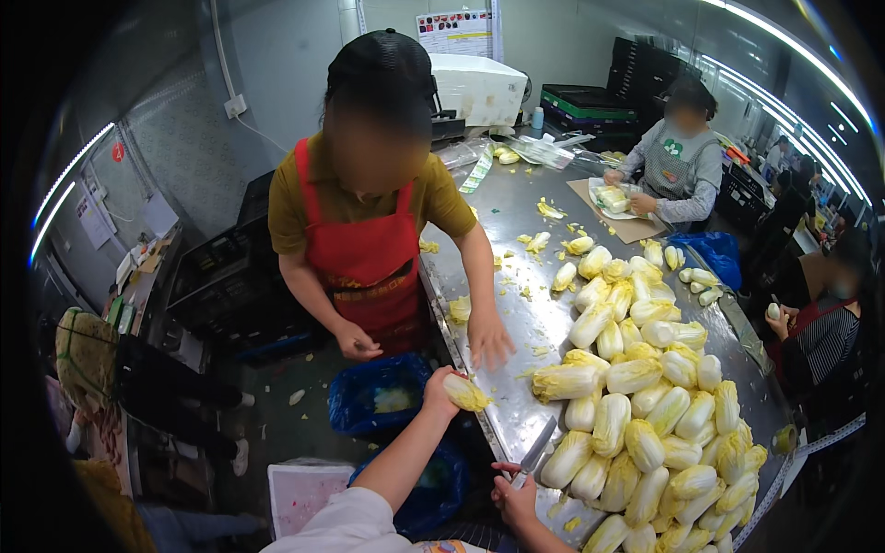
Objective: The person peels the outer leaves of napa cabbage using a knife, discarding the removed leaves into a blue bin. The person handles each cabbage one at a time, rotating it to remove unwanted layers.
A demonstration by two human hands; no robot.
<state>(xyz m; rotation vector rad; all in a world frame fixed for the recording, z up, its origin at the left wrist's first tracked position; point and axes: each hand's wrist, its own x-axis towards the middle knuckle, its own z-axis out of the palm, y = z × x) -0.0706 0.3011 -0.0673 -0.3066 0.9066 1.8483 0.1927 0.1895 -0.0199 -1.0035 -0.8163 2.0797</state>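
My left hand [440, 395] grips a small napa cabbage [466, 392] by its white base, over the near edge of the steel table [515, 332]. The yellow leaf tips point right. In my right hand [517, 499] is a kitchen knife [538, 446], its blade slanting up and away over the tabletop. To the right of the knife lies a large pile of napa cabbages [643, 415], pale at the base and yellow at the leaves. Below my left forearm, a bin with a blue liner [453, 477] is partly hidden.
Across the corner, a person in a red apron [363, 276] reaches a hand [489, 339] over the table near my cabbage. Another blue-lined bin [346, 401] holds leaf trimmings. A white foam box [304, 494] stands at lower left. Farther back, a person [681, 166] handles packed cabbages [613, 199].
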